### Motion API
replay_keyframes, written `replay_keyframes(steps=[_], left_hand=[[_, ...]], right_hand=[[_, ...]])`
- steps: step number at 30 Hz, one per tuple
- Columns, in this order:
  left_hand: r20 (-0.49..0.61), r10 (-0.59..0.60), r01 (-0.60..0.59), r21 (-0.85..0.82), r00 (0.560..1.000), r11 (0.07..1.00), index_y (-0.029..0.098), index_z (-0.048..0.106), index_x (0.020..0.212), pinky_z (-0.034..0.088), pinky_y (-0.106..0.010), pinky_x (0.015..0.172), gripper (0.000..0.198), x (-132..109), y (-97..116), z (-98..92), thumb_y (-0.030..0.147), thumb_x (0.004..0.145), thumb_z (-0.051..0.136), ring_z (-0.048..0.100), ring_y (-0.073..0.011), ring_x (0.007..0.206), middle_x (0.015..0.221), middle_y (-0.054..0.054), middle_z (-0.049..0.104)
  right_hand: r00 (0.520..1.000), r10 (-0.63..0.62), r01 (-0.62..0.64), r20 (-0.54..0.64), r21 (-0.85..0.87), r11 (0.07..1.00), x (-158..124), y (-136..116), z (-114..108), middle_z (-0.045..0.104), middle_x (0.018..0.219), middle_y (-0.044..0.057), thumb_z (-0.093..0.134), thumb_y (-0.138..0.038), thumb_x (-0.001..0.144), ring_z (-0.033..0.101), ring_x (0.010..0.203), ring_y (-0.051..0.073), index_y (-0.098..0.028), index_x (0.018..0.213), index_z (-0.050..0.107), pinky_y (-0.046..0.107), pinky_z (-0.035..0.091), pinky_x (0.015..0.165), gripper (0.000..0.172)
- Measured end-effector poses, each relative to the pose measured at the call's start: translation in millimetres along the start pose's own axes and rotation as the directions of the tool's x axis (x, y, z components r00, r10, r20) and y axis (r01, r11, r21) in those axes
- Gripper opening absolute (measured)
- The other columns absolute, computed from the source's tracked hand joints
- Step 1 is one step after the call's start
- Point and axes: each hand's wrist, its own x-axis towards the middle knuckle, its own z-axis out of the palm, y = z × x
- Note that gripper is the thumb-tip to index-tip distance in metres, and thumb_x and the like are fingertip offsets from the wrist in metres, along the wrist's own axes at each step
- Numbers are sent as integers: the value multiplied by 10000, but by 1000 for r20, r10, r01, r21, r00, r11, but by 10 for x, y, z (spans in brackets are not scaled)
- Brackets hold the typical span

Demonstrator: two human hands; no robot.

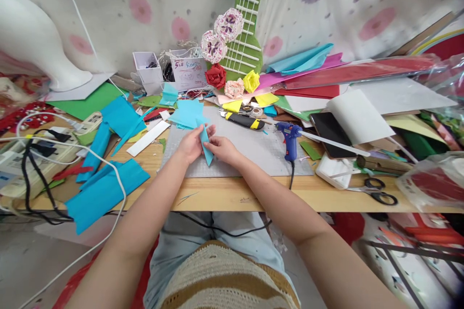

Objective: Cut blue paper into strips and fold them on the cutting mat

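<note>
A narrow folded piece of light-blue paper (206,147) is held between both hands, above the grey cutting mat (268,154). My left hand (192,144) is closed on its upper left side. The fingers of my right hand (222,148) pinch its right edge, and the paper's pointed end hangs down below them. Just beyond the hands lies a stack of light-blue paper squares (186,112). On the mat to the right rest a black-and-yellow utility knife (244,120) and a blue glue gun (289,140) with a long white glue stick in it.
Darker blue paper (108,188) overhangs the table's front edge at left, near a white cable (121,178). Black-handled scissors (379,190) lie at the right edge beside a phone (328,135). A green guitar-shaped craft (246,34) with paper flowers stands at the back.
</note>
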Motion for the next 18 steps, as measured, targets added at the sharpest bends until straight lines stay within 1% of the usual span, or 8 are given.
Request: replay_keyframes(steps=[1, 2, 4, 8, 12, 15, 18], left_hand=[[28, -37, 36, 30, 999, 999, 141, 608, 865, 511, -316, 791, 136, -10, 0, -6, 210, 866, 491, 657, -161, 826, 787, -63, 674], [46, -47, 45, 53, 998, 998, 144, 617, 883, 517, -302, 757, 153, -16, -4, -8, 207, 872, 478, 656, -162, 818, 747, -50, 661], [59, -17, 13, 62, 998, 998, 155, 625, 893, 518, -278, 723, 173, -18, -21, -5, 193, 881, 457, 656, -155, 808, 670, -19, 621], [25, 71, -70, -23, 997, 997, 161, 584, 776, 501, -299, 803, 117, -3, -38, 17, 187, 862, 509, 659, -139, 787, 613, 21, 577], [-6, 79, -79, -62, 997, 995, 168, 532, 717, 480, -345, 861, 169, -11, -13, 26, 228, 872, 502, 668, -150, 794, 640, 8, 615], [-32, 105, -107, -75, 994, 991, 175, 508, 717, 463, -364, 888, 190, -16, 0, 18, 241, 890, 467, 671, -160, 819, 649, 1, 631], [-25, 160, -161, -74, 987, 984, 181, 489, 743, 454, -360, 900, 196, 9, 12, -12, 236, 913, 409, 669, -160, 869, 691, -9, 659]], right_hand=[[1000, 6, -6, 23, 31, 999, -5, -3, -22, 589, 607, -37, 482, -286, 830, 459, 522, 63, -163, 631, 531, 179, 342, 505, 239], [999, 14, -17, 45, 64, 998, -15, -10, -45, 608, 619, -31, 473, -280, 838, 466, 521, 61, -161, 637, 540, 177, 352, 509, 243], [996, 35, -47, 86, 137, 989, -39, -26, -85, 642, 643, -19, 459, -281, 854, 484, 518, 60, -158, 662, 555, 175, 374, 517, 247], [985, 94, -131, 142, 282, 951, -67, -45, -114, 675, 660, 3, 476, -295, 869, 524, 507, 66, -160, 706, 547, 175, 417, 510, 223], [971, 157, -216, 181, 372, 903, -61, -63, -104, 677, 646, 16, 472, -299, 891, 562, 501, 68, -156, 713, 538, 173, 452, 502, 238], [963, 198, -257, 181, 420, 870, -54, -74, -109, 668, 617, 11, 456, -306, 905, 566, 477, 68, -161, 710, 522, 186, 479, 510, 252], [968, 229, -252, 105, 389, 886, -35, -25, -136, 664, 619, 12, 492, -340, 881, 549, 455, 68, -165, 712, 532, 188, 471, 489, 247]])
